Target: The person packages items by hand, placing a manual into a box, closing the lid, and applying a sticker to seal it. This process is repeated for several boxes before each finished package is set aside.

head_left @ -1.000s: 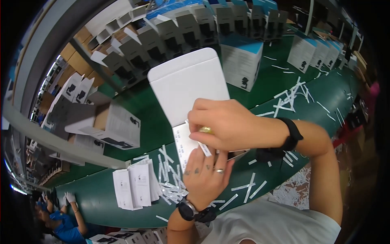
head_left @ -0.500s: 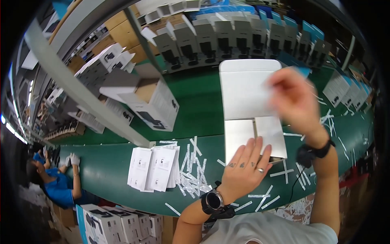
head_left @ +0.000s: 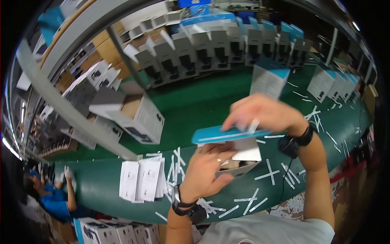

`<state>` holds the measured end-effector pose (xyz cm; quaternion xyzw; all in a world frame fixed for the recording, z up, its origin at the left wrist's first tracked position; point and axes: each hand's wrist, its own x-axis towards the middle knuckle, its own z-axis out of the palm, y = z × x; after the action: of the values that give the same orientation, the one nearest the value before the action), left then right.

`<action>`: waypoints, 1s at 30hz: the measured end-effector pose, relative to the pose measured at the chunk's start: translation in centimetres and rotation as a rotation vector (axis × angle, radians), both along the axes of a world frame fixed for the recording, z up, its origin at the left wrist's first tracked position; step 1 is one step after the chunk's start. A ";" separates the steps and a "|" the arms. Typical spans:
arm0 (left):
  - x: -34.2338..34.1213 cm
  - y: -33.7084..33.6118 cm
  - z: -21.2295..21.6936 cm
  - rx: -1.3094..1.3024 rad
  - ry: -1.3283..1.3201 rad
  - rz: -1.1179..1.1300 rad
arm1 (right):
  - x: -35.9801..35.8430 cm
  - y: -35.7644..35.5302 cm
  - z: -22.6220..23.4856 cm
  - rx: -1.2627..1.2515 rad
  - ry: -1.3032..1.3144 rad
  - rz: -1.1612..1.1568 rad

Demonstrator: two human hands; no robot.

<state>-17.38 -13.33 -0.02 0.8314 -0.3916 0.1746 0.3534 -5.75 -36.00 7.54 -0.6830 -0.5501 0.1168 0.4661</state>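
Green bench [head_left: 195,101]: upright boxes [head_left: 227,44] ranked far side, paper strips [head_left: 268,175] scattered near.
Leaflet stack [head_left: 140,181]: near left, flat.
Box [head_left: 239,156]: centre, held at near edge; blue lid flap [head_left: 227,133] not yet closed.
Left hand [head_left: 207,171]: grasping box underside.
Right hand [head_left: 264,114]: fingers pinching flap.

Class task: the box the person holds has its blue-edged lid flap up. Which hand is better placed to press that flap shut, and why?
Probably the right hand: its fingers already rest on the blue-edged flap from above. The left hand grips the box from below, steadying it.
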 end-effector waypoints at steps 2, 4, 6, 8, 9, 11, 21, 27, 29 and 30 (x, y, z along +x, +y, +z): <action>-1.2 -0.3 -0.4 -0.064 0.025 0.015 | -3.1 2.1 0.4 -0.043 -0.244 -0.074; -2.2 -1.5 -0.8 -0.372 0.276 0.158 | -5.2 2.6 1.3 -0.130 -0.253 -0.150; -2.5 -2.0 -1.8 -0.445 0.284 0.214 | -6.0 2.4 0.8 -0.087 -0.332 -0.230; -3.0 -1.4 -2.2 -0.661 0.388 0.116 | -6.1 2.2 0.7 -0.009 -0.487 -0.278; -2.9 -1.2 -2.9 -0.712 0.419 0.085 | -6.2 2.2 0.6 -0.012 -0.485 -0.280; -2.7 -0.9 -2.9 -0.653 0.400 0.113 | -6.3 2.3 0.5 0.012 -0.539 -0.332; -2.7 0.2 -2.7 -0.558 0.355 0.083 | -5.2 2.6 -0.2 -0.068 -0.253 -0.172; -2.8 0.8 -2.9 -0.539 0.399 0.109 | -4.2 2.0 -0.4 0.129 0.378 0.103; -2.8 0.5 -2.9 -0.555 0.384 0.094 | -3.0 -1.3 -0.3 0.410 0.517 0.012; -2.9 0.3 -3.0 -0.573 0.367 0.096 | -2.3 -3.4 -0.3 0.555 0.679 0.027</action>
<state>-20.31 -13.08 -3.01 0.7335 -0.2170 0.1413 0.6285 -8.06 -39.44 7.20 -0.4475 -0.3853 0.1885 0.7847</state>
